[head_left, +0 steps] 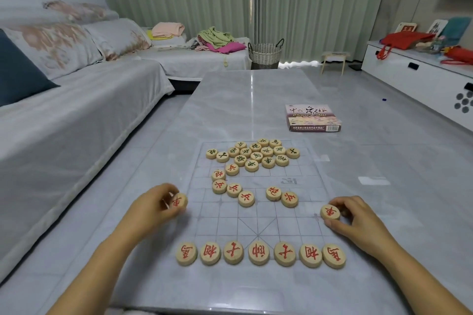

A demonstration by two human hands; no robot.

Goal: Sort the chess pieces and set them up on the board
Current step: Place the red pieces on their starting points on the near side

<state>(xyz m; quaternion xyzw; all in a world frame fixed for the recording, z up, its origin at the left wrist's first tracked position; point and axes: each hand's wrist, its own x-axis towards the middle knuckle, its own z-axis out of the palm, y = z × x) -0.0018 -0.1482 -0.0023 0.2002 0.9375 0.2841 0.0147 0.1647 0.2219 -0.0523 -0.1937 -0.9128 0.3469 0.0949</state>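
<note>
Board (281, 222), near edge: row of seven red pieces (258, 253). Side edges: left hand (151, 204) pinching left disc (180, 202); right hand (358, 220) pinching right disc (330, 212). Far end: dark heap (256, 155). Risk: lowering wrists could knock the row.

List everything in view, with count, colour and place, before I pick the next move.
row pieces: 7, red-lettered, along board's near edge
loose pieces: 7, red-lettered, scattered mid-board
dark pieces: 16, dark-lettered, clustered at board's far end
left piece: 1, red-lettered, board's left edge
right piece: 1, red-lettered, board's right edge
board: 1, clear with grey lines, on table
box: 1, purple, on table beyond board
table: 1, grey marble, centre
sofa: 1, grey, left
basket: 1, woven pale, far end
cabinet: 1, white, right
left hand: 1, bare, pinches left piece
right hand: 1, bare, pinches right piece
</note>
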